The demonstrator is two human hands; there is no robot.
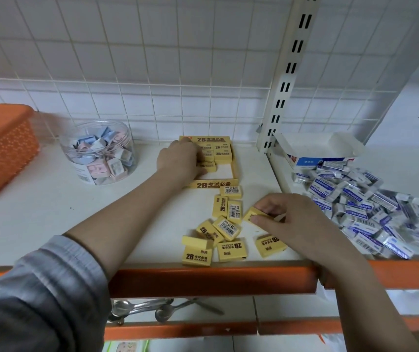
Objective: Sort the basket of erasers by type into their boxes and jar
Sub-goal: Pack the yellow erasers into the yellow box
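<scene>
L hand [180, 158] pressing "2B" erasers [211, 158] into yellow box [235, 171] at 12; R hand [287, 219] pinching one eraser [252, 214] at 3.

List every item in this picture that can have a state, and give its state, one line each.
yellow box: open, partly filled
jar: lidless, holding erasers
white box: open
left hand: in yellow box
right hand: pinching yellow eraser

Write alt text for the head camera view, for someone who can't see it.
A person's left hand places yellow erasers into a yellow box on a white shelf while the right hand pinches another yellow eraser. Loose yellow erasers lie between; a clear jar stands left, white-blue erasers are piled right.
</scene>
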